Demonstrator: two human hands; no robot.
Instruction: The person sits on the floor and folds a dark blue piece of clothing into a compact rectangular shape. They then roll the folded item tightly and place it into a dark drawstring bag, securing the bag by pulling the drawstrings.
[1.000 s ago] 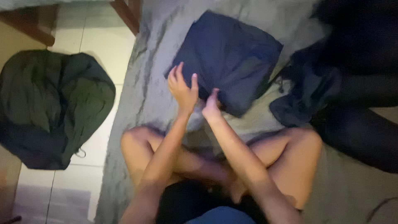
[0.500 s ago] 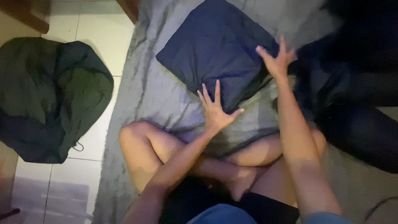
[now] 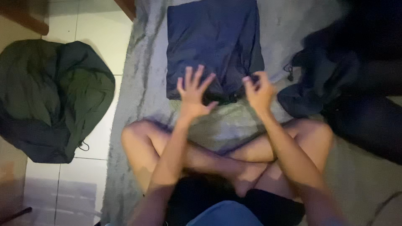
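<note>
We record the left hand [image 3: 193,93] raised palm-down with fingers spread wide, holding nothing, its fingertips over the near edge of the folded navy garment [image 3: 211,46]. The right hand [image 3: 258,91] sits beside it at the same edge, fingers curled inward; motion blur keeps us from telling whether it pinches cloth or is merely bent. Both forearms run forward from the crossed bare legs [image 3: 234,155].

The navy garment lies just beyond both hands, flat and roughly square on the grey blanket [image 3: 146,83], its near edge touching or just under the fingertips. Between the hands and the legs there is a bare strip of blanket. To the right of the right hand, near but apart, a heap of dark clothes [image 3: 335,92] limits room on that side. Well off to the left of the left hand, past the blanket's edge on the tiled floor [image 3: 96,25], lies a dark green bundle [image 3: 50,100]; the blanket between is open.

Against half a second ago: the right hand has come back from the garment's far right corner to its near edge, the left hand has lifted slightly, and the garment now lies squarer to us.
</note>
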